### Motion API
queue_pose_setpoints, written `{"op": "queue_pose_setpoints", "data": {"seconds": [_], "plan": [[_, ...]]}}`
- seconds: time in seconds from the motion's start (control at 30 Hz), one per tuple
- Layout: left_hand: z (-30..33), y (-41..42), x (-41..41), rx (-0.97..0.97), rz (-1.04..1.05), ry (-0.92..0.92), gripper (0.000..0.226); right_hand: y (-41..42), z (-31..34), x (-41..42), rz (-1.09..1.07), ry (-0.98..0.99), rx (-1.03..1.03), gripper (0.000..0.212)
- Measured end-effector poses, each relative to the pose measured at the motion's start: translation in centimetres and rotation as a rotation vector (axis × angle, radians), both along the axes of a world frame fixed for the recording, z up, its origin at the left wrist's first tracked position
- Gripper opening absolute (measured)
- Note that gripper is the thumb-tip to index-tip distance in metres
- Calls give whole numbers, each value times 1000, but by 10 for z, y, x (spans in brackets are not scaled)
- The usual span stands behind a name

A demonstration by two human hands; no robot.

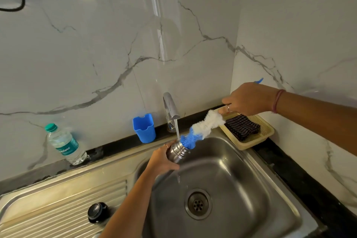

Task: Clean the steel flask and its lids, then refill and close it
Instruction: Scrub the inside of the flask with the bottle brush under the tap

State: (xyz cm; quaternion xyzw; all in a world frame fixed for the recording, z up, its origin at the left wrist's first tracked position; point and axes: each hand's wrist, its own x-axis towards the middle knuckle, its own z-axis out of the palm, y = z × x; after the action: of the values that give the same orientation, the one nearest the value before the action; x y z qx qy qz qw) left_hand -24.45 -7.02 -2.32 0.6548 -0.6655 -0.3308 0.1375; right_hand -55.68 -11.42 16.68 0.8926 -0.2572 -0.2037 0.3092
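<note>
**Scrub the flask bore: brush going in at the mouth**

Left hand (161, 157) is wrapped around the flask (176, 152), just below the threaded neck, holding it tilted over the sink (241, 170) with the mouth pointing up and away from you. Right hand (245, 99) is closed on the brush (201, 128) handle, up and off to the right of the left; blue bristle tip is at the mouth, white section outside.

Tap (171, 109) stream lands right at the rim, just beyond your left fingers.

Doing it well, my read:
- Line the handle up with the flask axis before pushing. Right now it comes in at a slant; bristles will likely jam on the rim.
- Hold the flask firm, it looks wet and may twist in the grip.
- Push through to the base, rotate, pull back. Work the neck threads too.
- Keep the mouth under the stream so it flushes as you scrub.
- Overflow already runs off the body into the basin; keep it over the basin, not the drainboard.

Black lid (97, 211) sits on the drainboard, near your left forearm, not yet in hand. I see only the one lid. Can't tell whether there's soap on the brush.
</note>
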Motion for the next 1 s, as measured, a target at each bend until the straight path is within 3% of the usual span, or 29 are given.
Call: {"op": "queue_pose_setpoints", "data": {"seconds": [0.13, 0.4, 0.5, 0.57, 0.6, 0.67, 0.73, 0.8, 0.9, 1.0], "plan": [[-2, -1, -2, 5, 8, -34, 86, 0, -4, 7, 19, 45, 50, 42], [-2, -1, -6, -62, -10, -40, 92, -16, -9, -1, -166, -102, 499, 29], [-2, -1, -2, -57, -3, -34, 92, -16, -11, 1, -193, -182, 313, 26], [-3, -2, 1, -47, -8, -23, 96, -16, -17, -3, 37, -232, 110, 20], [-3, -3, 2, -40, -13, -23, 97, -15, -19, -5, 167, -216, 27, 28], [-2, -3, 2, -19, -15, -32, 98, -19, -21, -7, 302, -193, -15, 41], [-3, -3, 1, -13, -23, -17, 100, -18, -11, -2, 299, -187, -5, 35], [-4, -3, -3, -16, -37, 2, 101, -16, -6, 7, 187, -247, 125, 19], [-2, -6, -15, -33, 1, 29, 87, -13, -9, 30, -265, -200, 493, 33], [-1, -10, -19, -45, 49, 28, 84, -14, -28, 49, -421, -263, 669, 34]]}}
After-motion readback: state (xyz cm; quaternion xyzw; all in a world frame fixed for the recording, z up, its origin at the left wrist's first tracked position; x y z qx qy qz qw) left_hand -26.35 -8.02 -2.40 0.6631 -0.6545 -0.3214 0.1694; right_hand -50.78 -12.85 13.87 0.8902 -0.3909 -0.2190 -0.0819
